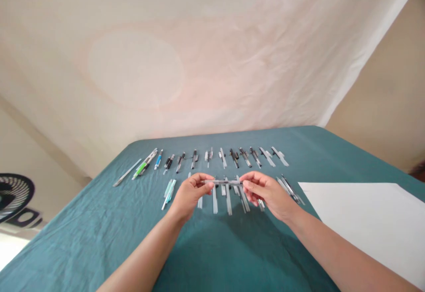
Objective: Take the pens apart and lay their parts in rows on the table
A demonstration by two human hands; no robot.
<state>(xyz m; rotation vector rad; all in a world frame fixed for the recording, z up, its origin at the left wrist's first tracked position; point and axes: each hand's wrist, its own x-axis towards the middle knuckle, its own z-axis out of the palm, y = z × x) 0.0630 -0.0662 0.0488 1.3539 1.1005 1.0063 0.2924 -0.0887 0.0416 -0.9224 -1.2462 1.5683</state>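
Worn on the head, looking forward and slightly down across the tabletop (pixel 199 256).
Held above the near side of the tabletop, close enough to catch the left hand (pixel 189 197) and right hand (pixel 267 194) over its middle; angled to reach past its far edge, with the pale backdrop (pixel 206 71) behind it filling about the upper half; spread wide, from the fan (pixel 15 197) left of the tabletop to the white sheet (pixel 365 225) on its right side.
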